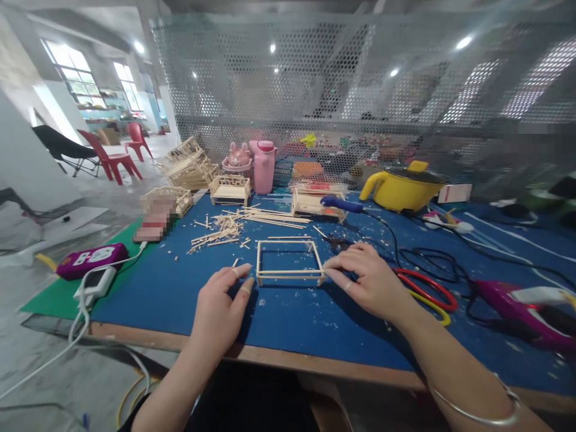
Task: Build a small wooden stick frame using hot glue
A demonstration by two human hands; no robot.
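A small rectangular frame of thin wooden sticks stands on the blue work mat in front of me. My right hand has its thumb and index finger closed at the frame's near right corner. Just off the left side is my left hand, thumb and index finger apart, with tape or covers on the fingertips. A short stick shows beside its fingers. Behind the frame lie loose wooden sticks in a scattered pile, and a longer bundle.
Finished miniature wooden beds stand at the back. A blue-handled tool rests on another bed. To the right are a yellow pot, black cables and a magenta glue gun. A phone and purple box lie left.
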